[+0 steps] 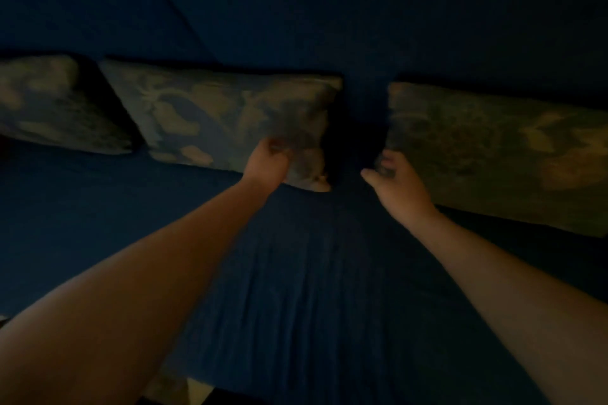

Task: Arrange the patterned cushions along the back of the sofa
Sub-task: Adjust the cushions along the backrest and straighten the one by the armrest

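The scene is very dark. Three patterned cushions lean along the back of a dark blue sofa (296, 256): a left cushion (56, 102), a middle cushion (210, 115) and a right cushion (493, 148). My left hand (268, 163) grips the lower right corner of the middle cushion. My right hand (393, 176) holds the lower left corner of the right cushion, its fingers curled on the edge. A dark gap separates these two cushions.
The sofa back (329, 10) rises dark blue behind the cushions. The wrinkled blue seat cover spreads between my forearms. A pale patch of floor (171, 388) shows below the seat's front edge.
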